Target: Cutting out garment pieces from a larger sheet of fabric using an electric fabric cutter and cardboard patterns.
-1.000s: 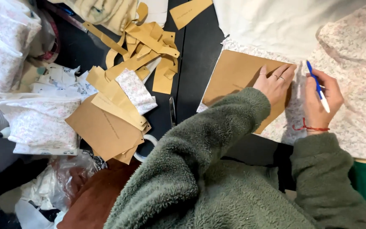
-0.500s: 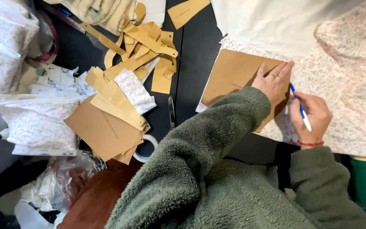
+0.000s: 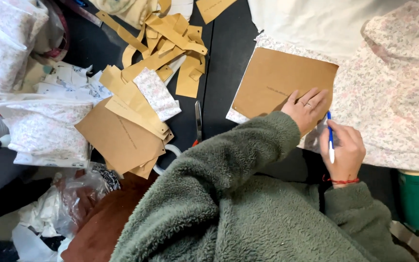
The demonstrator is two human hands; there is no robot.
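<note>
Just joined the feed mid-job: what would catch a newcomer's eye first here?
The left hand presses flat on a brown paper pattern piece lying on floral fabric at upper right. Beside it, the right hand grips a blue and white pen at the piece's lower right edge. A heap of brown paper cutouts sprawls over the dark table, left of centre.

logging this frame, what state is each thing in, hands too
left hand: flat, pressing the brown card pattern piece
brown card pattern piece: lying flat on the floral fabric
pale floral fabric: spread on the dark table, partly under the card
right hand: closed grip on the pen
blue and white pen: held, tip at the card's edge
scissors: lying closed, partly hidden
</note>
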